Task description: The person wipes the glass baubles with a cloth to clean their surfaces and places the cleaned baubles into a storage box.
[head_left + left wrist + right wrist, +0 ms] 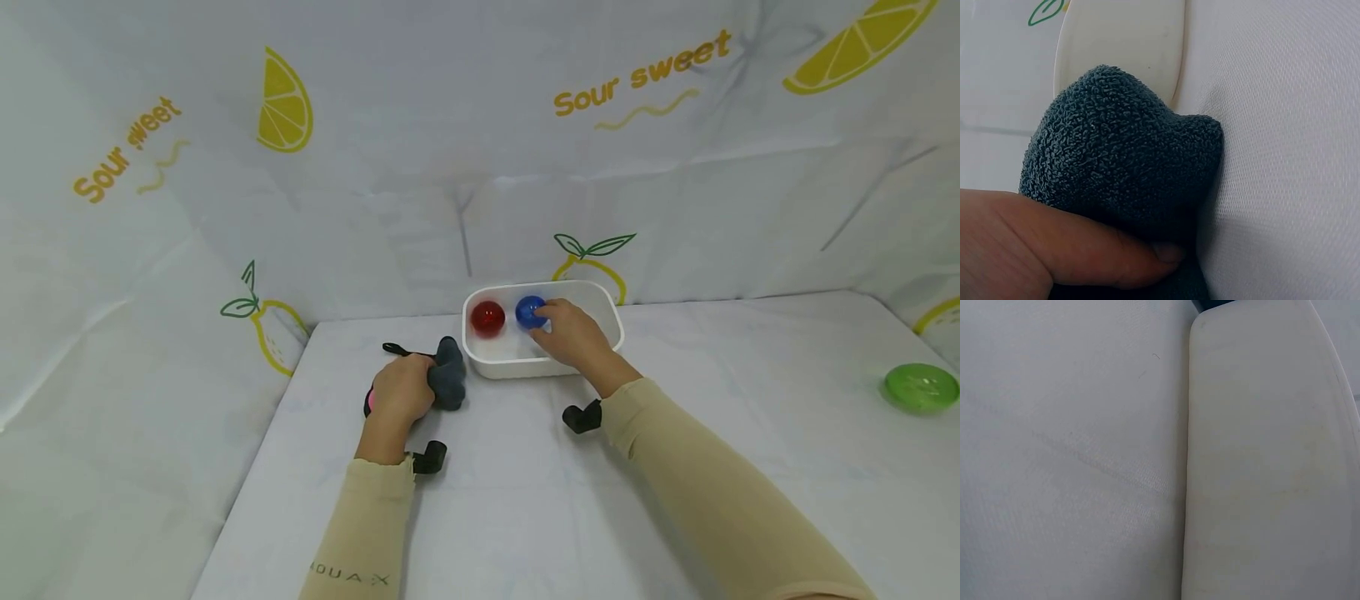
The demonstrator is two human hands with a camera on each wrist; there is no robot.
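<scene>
The blue ball [529,311] sits inside the white tub [600,302], at the tub's back, just right of the red ball [487,317]. The two balls lie close together but apart. The right hand [572,335] reaches into the tub; its fingers [546,312] are curled against the blue ball's right side and touch it. Whether they fully clamp the ball cannot be told from the head view. The right wrist view shows only the tub's outer wall [1260,462] and the desk cover.

The left hand [401,392] rests on the desk [525,500] just left of the tub. Its fingers are clamped on a dark grey towel [1116,156], with the thumb [1085,256] pressed across the cloth. The towel's bunched end touches or nearly touches the tub's left wall [1122,50].

A green lid [921,387] lies well apart at the desk's far right edge.
</scene>
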